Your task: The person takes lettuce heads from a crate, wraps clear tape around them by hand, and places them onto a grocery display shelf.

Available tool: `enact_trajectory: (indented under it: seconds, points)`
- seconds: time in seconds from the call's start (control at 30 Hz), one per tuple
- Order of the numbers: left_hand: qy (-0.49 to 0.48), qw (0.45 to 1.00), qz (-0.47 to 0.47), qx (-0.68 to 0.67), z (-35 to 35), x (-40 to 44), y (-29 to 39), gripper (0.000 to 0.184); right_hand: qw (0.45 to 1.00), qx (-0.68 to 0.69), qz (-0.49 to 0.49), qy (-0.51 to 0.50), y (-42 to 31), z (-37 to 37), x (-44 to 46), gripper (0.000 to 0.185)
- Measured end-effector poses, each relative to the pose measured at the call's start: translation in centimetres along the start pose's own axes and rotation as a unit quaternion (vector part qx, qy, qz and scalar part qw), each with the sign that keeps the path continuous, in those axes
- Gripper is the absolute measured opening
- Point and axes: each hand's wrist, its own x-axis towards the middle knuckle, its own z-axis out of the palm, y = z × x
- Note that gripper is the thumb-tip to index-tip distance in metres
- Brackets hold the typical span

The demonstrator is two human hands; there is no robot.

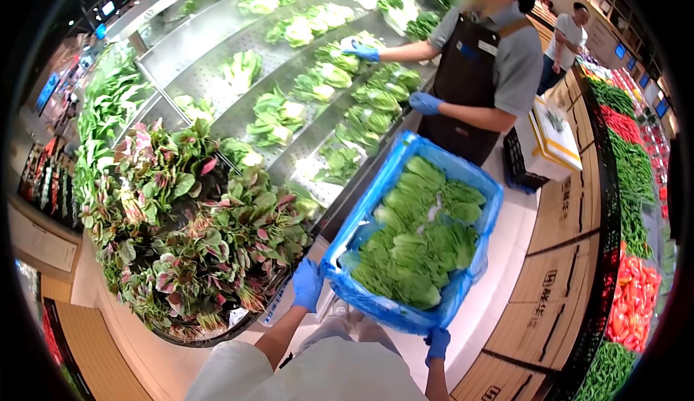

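In front of me is a crate lined with blue plastic, filled with green leafy lettuce. My left hand, in a blue glove, is at the crate's near left corner, its fingers closed against the edge and partly hidden. At the near right corner, my right hand, also gloved in blue, grips the rim, with its fingertips out of sight under the edge. Left of the crate, bunches of red-and-green leafy vegetables fill a rounded display, close to my left hand.
A co-worker in a dark apron stands beyond the crate, one gloved hand over heads of greens on the tiered shelves. A white foam box sits behind them. Along the right runs a wood-panelled counter with peppers. Another person stands farther back.
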Motion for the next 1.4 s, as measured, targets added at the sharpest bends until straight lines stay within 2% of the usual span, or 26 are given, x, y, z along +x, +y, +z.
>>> enact_trajectory:
  seconds: [0.07,0.13,0.2,0.27,0.33,0.4,0.43,0.47,0.5,0.53,0.57,0.6,0.63,0.67,0.7,0.73,0.77,0.87,0.93,1.0,1.07,1.2,1.27,1.33,1.4]
  points:
    - [0.012,0.999,0.007,0.033,0.6,0.6,-1.1,0.019,0.999,-0.039,0.029,-0.008,1.7,-1.2,0.7,0.02]
    - [0.021,0.998,0.017,0.06,1.4,0.9,-1.7,0.016,0.989,-0.131,0.028,0.055,3.5,-2.3,0.8,0.026]
    - [-0.062,0.997,-0.043,-0.002,2.3,1.3,-1.8,0.012,0.982,-0.188,0.032,0.01,4.5,-3.7,1.5,0.031]
    - [-0.074,0.995,-0.059,-0.039,3.5,1.5,-1.8,0.013,0.985,-0.161,0.056,-0.002,4.2,-2.9,1.9,0.022]
    - [-0.067,0.993,-0.083,-0.058,5.6,1.5,-2.0,0.014,0.995,-0.091,0.027,0.026,4.5,-1.4,1.8,0.015]
    - [-0.05,0.992,-0.084,-0.083,6.7,1.2,-2.2,0.016,0.997,-0.076,0.016,0.026,4.6,-0.5,2.0,0.01]
    - [-0.11,0.955,-0.18,-0.207,7.1,1.1,-2.4,0.015,0.999,-0.021,0.029,0.008,4.8,-0.3,2.1,0.009]
    - [-0.166,0.891,-0.27,-0.325,7.3,1.1,-2.8,0.014,0.998,0.035,0.042,-0.012,5.0,-0.1,2.2,0.009]
    - [-0.163,0.891,-0.272,-0.325,7.2,0.9,-3.0,0.014,0.993,0.02,0.088,-0.072,5.4,-1.0,3.0,0.012]
    - [-0.165,0.813,-0.341,-0.443,6.8,0.5,-3.2,0.013,0.993,0.02,0.087,-0.074,6.3,-1.9,3.3,0.012]
    - [-0.164,0.713,-0.402,-0.55,6.4,0.0,-3.3,0.012,0.986,-0.006,-0.018,-0.166,7.6,-2.8,3.5,0.015]
    - [-0.163,0.713,-0.404,-0.549,5.9,-0.8,-3.5,0.012,0.959,-0.031,-0.123,-0.253,8.8,-3.8,3.7,0.019]
    - [-0.169,0.683,-0.409,-0.581,5.5,-1.7,-3.9,0.011,0.959,-0.031,-0.122,-0.254,9.5,-4.5,3.9,0.019]
    - [-0.175,0.651,-0.414,-0.612,5.1,-2.4,-4.3,0.011,0.976,0.062,-0.008,-0.208,10.1,-5.2,4.3,0.022]
    - [-0.175,0.651,-0.414,-0.611,5.2,-3.1,-4.7,0.011,0.97,0.153,0.106,-0.157,10.7,-6.0,4.9,0.025]
    - [-0.172,0.68,-0.404,-0.588,5.4,-4.1,-5.1,0.012,0.941,0.241,0.217,-0.101,11.5,-7.1,5.6,0.029]
    - [-0.169,0.708,-0.391,-0.563,5.4,-4.4,-5.5,0.014,0.928,0.259,0.26,-0.064,13.3,-7.8,7.3,0.032]
    - [-0.19,0.739,-0.349,-0.543,5.1,-5.0,-5.2,0.015,0.934,0.239,0.257,0.064,15.1,-10.0,10.8,0.017]
    - [-0.189,0.745,-0.325,-0.552,3.5,-5.3,-4.0,0.015,0.97,0.179,0.125,0.107,11.3,-9.7,9.0,0.015]
    - [-0.19,0.75,-0.301,-0.558,2.5,-5.0,-2.8,0.014,0.964,0.176,0.016,0.197,3.0,-6.4,4.0,0.012]
    - [-0.168,0.748,-0.281,-0.577,1.9,-4.7,-1.9,0.015,0.975,0.125,-0.068,0.17,0.0,-5.4,3.1,0.017]
    - [-0.178,0.746,-0.286,-0.575,0.2,-3.8,-0.1,0.017,0.99,-0.066,-0.064,0.106,-1.4,-3.4,4.8,0.034]
    - [-0.167,0.741,-0.266,-0.594,-0.2,-3.9,0.3,0.018,0.996,-0.022,-0.071,0.056,-0.9,-2.0,4.8,0.038]
    - [-0.161,0.734,-0.252,-0.609,0.1,-4.0,0.0,0.018,0.987,-0.091,-0.108,0.075,-2.9,-0.8,2.4,0.038]
    - [-0.167,0.739,-0.248,-0.604,-0.7,-4.1,0.3,0.017,0.992,-0.015,-0.121,0.044,-4.2,-0.8,0.8,0.039]
